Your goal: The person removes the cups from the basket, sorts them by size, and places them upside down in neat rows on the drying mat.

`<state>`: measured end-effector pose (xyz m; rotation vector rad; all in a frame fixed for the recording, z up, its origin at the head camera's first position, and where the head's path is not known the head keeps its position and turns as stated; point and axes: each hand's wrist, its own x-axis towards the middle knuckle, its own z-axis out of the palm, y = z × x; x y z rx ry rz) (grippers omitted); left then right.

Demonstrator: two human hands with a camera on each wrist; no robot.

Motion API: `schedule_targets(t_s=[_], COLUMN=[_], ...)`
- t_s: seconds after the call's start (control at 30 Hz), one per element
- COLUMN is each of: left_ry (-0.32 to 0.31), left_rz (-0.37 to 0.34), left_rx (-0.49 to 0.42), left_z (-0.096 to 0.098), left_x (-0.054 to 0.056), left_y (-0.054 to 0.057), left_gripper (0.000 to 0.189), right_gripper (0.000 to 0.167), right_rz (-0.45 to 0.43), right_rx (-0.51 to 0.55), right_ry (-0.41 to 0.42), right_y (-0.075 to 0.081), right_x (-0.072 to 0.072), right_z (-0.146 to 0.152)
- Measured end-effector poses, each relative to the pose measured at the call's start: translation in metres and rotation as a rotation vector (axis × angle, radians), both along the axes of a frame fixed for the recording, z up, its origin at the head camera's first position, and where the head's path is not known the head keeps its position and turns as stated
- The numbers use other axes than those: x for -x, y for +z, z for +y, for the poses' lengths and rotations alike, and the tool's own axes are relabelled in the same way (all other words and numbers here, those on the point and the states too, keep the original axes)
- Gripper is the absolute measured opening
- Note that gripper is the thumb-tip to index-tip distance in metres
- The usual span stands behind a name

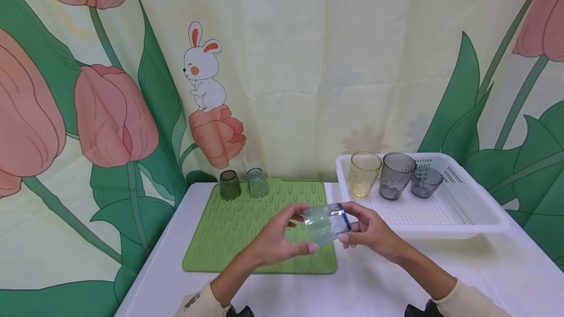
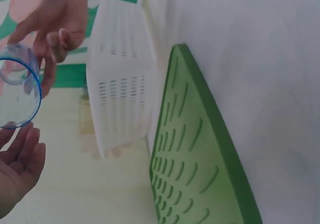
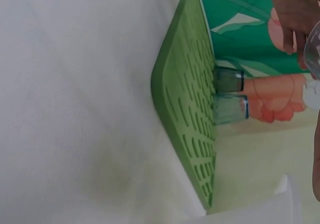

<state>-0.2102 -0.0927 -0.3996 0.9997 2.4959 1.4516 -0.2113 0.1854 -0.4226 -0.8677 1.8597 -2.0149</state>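
A clear drinking glass (image 1: 327, 222) with a blue edge lies tilted on its side between my two hands, above the front right part of the green mat (image 1: 264, 264). My left hand (image 1: 278, 238) holds its left end, thumb below and fingers above. At the blue-edged end, my right hand (image 1: 373, 233) grips it between thumb and fingers. The left wrist view shows the blue-ringed glass (image 2: 19, 91) with fingers of both hands at it. Only a sliver of the glass (image 3: 313, 54) enters the right wrist view.
Toward the mat's back edge stand a dark glass (image 1: 230, 186) and a pale bluish one (image 1: 257, 183). To the right, a white perforated basket (image 1: 458, 229) contains a yellow glass (image 1: 364, 175), a tall grey glass (image 1: 396, 175) and a short grey one (image 1: 426, 182). A printed curtain (image 1: 286, 62) hangs behind the table.
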Motion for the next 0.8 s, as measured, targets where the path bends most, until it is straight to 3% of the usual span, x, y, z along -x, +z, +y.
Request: schedule_targets(t_s=[0.33, 0.57, 0.8], left_ry=[0.030, 0.037, 0.085], left_rz=[-0.053, -0.088, -0.126], left_rx=[0.095, 0.090, 0.072], left_z=[-0.005, -0.014, -0.033], left_x=[-0.002, -0.001, 0.000], left_y=[-0.012, -0.020, -0.026], left_gripper=[0.073, 0.070, 0.074], right_gripper=[0.051, 0.054, 0.054], right_rz=[0.042, 0.033, 0.046], right_rx=[-0.024, -0.073, -0.105], right_ry=[-0.037, -0.066, -0.121], right_y=[0.001, 0.007, 0.012], right_x=[0.003, 0.006, 0.016], right_z=[-0.016, -0.032, -0.047])
